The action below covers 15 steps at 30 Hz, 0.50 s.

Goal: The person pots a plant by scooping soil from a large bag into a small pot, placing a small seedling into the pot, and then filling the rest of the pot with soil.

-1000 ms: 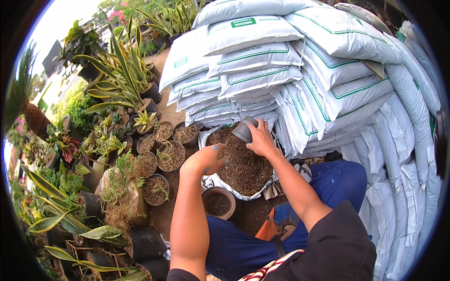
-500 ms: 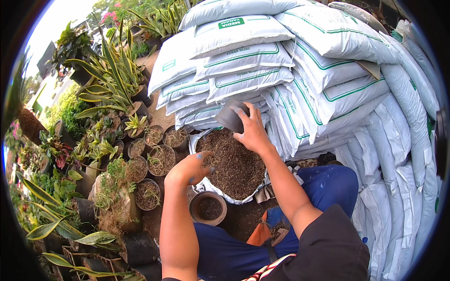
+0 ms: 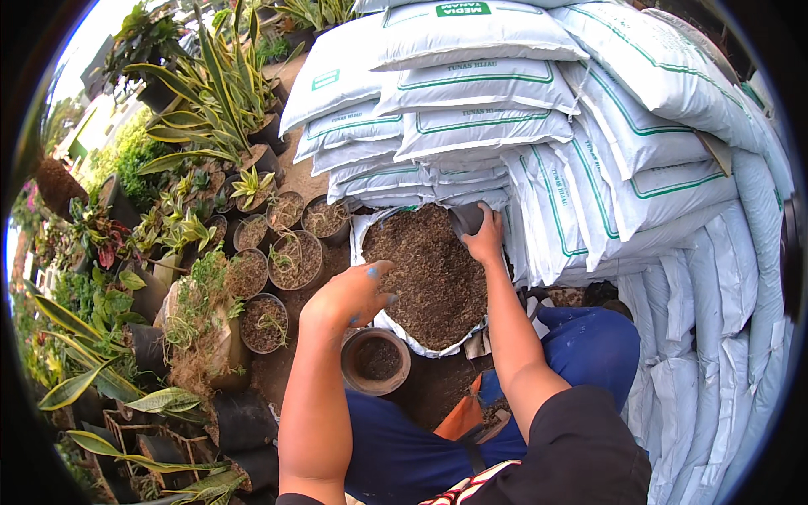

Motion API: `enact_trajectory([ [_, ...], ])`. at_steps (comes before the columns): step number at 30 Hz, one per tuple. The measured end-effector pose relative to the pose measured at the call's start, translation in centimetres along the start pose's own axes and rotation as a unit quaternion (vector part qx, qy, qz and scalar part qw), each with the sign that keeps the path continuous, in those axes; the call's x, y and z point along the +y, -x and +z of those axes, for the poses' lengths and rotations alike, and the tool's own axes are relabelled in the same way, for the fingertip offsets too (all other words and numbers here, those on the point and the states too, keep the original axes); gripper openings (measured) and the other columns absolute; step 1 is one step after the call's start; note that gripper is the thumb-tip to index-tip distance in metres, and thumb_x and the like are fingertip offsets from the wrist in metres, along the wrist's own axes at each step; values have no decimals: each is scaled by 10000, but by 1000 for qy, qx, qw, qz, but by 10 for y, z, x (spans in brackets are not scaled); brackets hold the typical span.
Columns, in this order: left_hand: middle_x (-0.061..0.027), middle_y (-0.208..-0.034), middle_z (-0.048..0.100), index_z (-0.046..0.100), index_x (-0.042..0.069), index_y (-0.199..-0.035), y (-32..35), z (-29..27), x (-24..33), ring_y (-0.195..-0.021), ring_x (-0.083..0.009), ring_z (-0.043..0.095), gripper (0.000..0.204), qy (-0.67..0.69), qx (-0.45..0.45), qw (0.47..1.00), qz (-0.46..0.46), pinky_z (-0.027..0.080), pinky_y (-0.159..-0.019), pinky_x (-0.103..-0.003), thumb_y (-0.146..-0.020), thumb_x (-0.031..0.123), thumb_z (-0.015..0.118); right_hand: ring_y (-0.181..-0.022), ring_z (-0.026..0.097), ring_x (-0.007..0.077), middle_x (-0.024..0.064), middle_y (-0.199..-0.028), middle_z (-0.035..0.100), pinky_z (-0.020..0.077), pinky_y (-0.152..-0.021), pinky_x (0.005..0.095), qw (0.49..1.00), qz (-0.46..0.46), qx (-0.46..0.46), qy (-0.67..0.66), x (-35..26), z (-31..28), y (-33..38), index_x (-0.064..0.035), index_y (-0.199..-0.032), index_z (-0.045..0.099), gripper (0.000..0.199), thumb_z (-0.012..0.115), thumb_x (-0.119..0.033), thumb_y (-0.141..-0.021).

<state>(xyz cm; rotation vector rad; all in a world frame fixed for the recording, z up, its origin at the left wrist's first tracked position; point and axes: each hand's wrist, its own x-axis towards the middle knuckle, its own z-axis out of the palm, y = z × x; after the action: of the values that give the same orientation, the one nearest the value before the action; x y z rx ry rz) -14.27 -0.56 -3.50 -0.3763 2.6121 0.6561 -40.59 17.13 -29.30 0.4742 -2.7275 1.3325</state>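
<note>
An open white sack [image 3: 359, 225] stands before me, heaped with dark brown potting mix [image 3: 433, 286]. My right hand [image 3: 486, 237] grips a dark plastic plant pot [image 3: 465, 219], tipped at the far right side of the heap. Its mouth faces the mix, so its inside is hidden. Over the left edge of the heap is my left hand [image 3: 352, 295], holding nothing, fingers apart and smudged with blue-grey. Below that hand, a round brown pot [image 3: 404, 370] sits on the ground with some dark mix in its bottom.
White filled bags [image 3: 488, 130] are stacked high behind and right of the sack. Several small potted plants [image 3: 295, 259] crowd the left, with taller striped-leaf plants [image 3: 215, 93] beyond. An orange and blue piece [image 3: 461, 412] lies between my legs.
My right hand has lowered the plant pot from above the heap to its far right side. My left hand stays near the left edge. The view has shifted slightly.
</note>
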Motion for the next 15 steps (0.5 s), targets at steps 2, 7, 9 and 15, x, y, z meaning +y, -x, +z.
enact_trajectory([
  [2,-242,-1367,623,470,115,-1521,3,-1,0,-1262,-410,598,635,0,-5,1000,-8,492,-1046,-466,-966,330,692,-1381,378,474,245,-1459,392,341,-1164,538,999,41,-13,-13,9,13,-3,-126,-1483,420,928,855,-69,-665],
  [7,-245,-1372,618,468,92,-1513,15,1,-17,-1291,-400,582,630,-1,-7,999,-36,478,-1074,-465,-963,307,687,-1420,336,478,229,-1528,338,345,-1181,530,1000,7,-11,25,-13,45,15,-120,-1467,450,866,794,52,-691],
  [9,-245,-1394,609,487,65,-1497,18,3,-26,-1304,-395,576,609,8,6,999,-38,474,-1084,-450,-960,268,689,-1432,323,476,216,-1543,325,343,-1189,526,995,-55,-40,69,-22,50,27,-117,-1464,466,835,776,57,-709],
  [15,-249,-1391,614,507,33,-1479,23,-4,-29,-1287,-402,591,586,35,24,998,-47,483,-1071,-439,-961,235,691,-1494,239,482,220,-1619,229,360,-1203,528,980,9,-147,136,-17,44,57,-142,-1549,394,877,768,5,-769],
])
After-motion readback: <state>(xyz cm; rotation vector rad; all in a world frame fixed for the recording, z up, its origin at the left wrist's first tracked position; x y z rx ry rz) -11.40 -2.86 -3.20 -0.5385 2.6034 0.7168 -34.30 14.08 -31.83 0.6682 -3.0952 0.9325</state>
